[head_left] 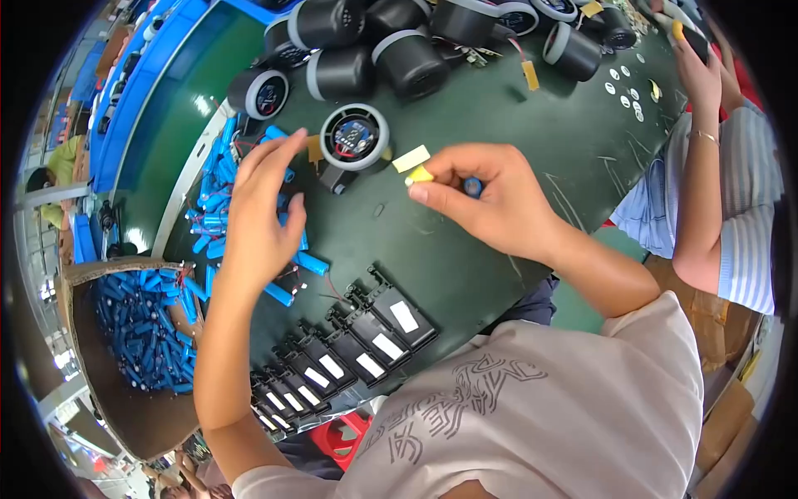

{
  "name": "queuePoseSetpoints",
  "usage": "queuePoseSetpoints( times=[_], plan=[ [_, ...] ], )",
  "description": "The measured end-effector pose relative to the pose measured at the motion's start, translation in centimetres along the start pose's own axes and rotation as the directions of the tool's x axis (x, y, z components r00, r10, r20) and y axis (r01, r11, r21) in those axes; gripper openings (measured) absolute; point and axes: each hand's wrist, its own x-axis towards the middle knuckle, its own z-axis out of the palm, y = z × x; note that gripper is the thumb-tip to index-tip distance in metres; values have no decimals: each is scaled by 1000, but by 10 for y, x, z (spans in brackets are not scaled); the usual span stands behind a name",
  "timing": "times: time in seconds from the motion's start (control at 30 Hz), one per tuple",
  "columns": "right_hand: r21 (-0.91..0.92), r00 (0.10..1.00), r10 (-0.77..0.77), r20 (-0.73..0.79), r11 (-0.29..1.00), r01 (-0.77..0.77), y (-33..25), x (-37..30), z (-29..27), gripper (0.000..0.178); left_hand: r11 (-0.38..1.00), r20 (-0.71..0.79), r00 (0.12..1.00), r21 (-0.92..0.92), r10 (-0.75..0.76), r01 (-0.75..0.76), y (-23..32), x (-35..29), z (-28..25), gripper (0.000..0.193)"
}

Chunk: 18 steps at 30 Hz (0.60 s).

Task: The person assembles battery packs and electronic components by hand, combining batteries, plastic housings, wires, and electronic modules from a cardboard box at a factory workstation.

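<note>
Cells [214,220] left of the round housing [355,137] could scatter if the open, empty left hand [262,212] nudges them, right hand [504,201] pinching a yellow piece [421,174].

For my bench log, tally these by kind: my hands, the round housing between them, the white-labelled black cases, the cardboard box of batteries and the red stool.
Left hand and right hand: 2
Round housing: 1
Labelled cases: at least 8, as they crowd together
Cardboard box: 1
Red stool: 1
Total: at least 13
</note>
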Motion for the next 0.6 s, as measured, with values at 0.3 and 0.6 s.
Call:
queuePoseSetpoints(
  times=[0.3,0.6],
  plan=[
    [167,989,-135,59,978,124,-3,12,37,10,968,-25,986,198,164,-156,-8,10,1,20],
    [-267,848,-527,-60,827,495,6,21,52,13,825,-168,950,-551,-262,130,28,-42,18,21]
  ],
)
